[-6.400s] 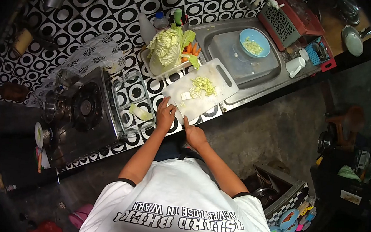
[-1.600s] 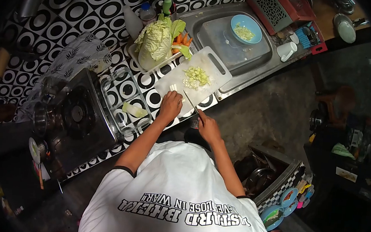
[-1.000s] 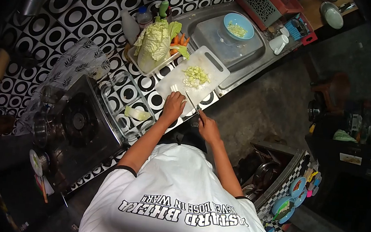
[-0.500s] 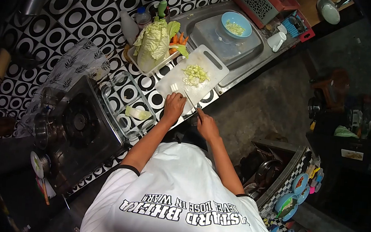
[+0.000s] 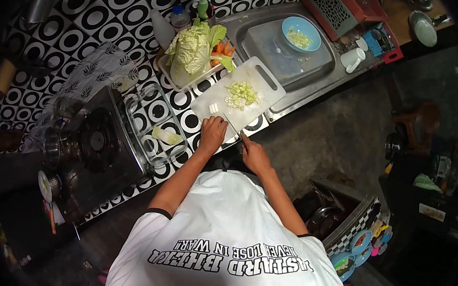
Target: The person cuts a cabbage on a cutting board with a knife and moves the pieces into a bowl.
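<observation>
My right hand point(image 5: 256, 156) is closed round the handle of a knife point(image 5: 232, 125), its blade slanting up-left over the near edge of the white cutting board point(image 5: 267, 100). Close to the blade, my left hand point(image 5: 213, 134) rests on the board's near corner with fingers curled down; whatever lies under them is hidden. Just beyond those fingertips are a few white strips point(image 5: 213, 108), apparently cabbage stalk. A heap of chopped pale-green cabbage point(image 5: 242, 94) sits mid-board.
Behind the board, a plastic tub point(image 5: 187, 87) holds a napa cabbage point(image 5: 191, 51) and carrots point(image 5: 224, 48). A glass dish point(image 5: 155, 160) with a cabbage piece point(image 5: 167, 136) stands left, beside the stove point(image 5: 100, 143). A blue bowl point(image 5: 313, 27) of chopped bits sits at the sink point(image 5: 329, 70).
My left fingers have drawn slightly back from the white strips, leaving a small gap. The knife stays beside them in my right hand. The whole view has shifted a little.
</observation>
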A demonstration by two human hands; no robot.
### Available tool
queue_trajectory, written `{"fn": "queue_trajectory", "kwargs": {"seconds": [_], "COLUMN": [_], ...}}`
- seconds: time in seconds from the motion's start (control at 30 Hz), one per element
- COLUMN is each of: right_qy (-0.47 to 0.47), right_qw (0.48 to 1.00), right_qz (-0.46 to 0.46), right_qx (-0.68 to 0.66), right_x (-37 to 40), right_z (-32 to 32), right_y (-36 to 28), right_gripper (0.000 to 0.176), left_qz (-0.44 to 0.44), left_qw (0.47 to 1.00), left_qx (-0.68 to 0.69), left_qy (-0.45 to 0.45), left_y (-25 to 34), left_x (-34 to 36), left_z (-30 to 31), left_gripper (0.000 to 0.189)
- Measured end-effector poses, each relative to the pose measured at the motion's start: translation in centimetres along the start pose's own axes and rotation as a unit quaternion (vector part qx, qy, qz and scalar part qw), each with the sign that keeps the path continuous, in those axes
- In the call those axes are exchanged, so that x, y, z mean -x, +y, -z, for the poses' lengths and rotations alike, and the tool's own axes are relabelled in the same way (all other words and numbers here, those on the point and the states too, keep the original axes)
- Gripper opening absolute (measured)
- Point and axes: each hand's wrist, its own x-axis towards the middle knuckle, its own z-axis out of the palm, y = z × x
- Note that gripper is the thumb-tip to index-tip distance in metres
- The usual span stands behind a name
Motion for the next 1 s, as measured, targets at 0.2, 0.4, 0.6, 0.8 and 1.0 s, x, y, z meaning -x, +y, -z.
{"fn": "queue_trajectory", "kwargs": {"seconds": [0.2,0.4,0.6,0.8,1.0], "right_qy": [-0.031,-0.058,-0.078,-0.103,-0.094], "right_qw": [0.998,0.995,0.992,0.990,0.988], "right_qz": [0.050,0.082,0.097,0.097,0.121], "right_qx": [0.023,0.018,0.022,0.008,-0.002], "right_x": [-1.5,-2.5,-3.1,-3.8,-4.1], "right_z": [1.5,3.0,4.4,5.2,4.4], "right_y": [1.3,2.8,3.5,2.9,3.0], "right_gripper": [0.043,0.043,0.043,0.041,0.042], "left_qz": [0.049,0.108,0.232,0.250,0.231], "left_qw": [0.999,0.993,0.967,0.962,0.966], "left_qx": [-0.021,0.014,0.043,0.038,0.023], "left_qy": [0.008,0.039,0.094,0.107,0.111], "left_y": [1.4,2.2,2.6,2.6,3.1], "left_x": [-0.4,-0.2,-0.3,-0.3,0.2], "left_z": [0.0,-0.5,-2.2,-2.6,-2.3], "left_gripper": [0.014,0.007,0.006,0.008,0.012]}}
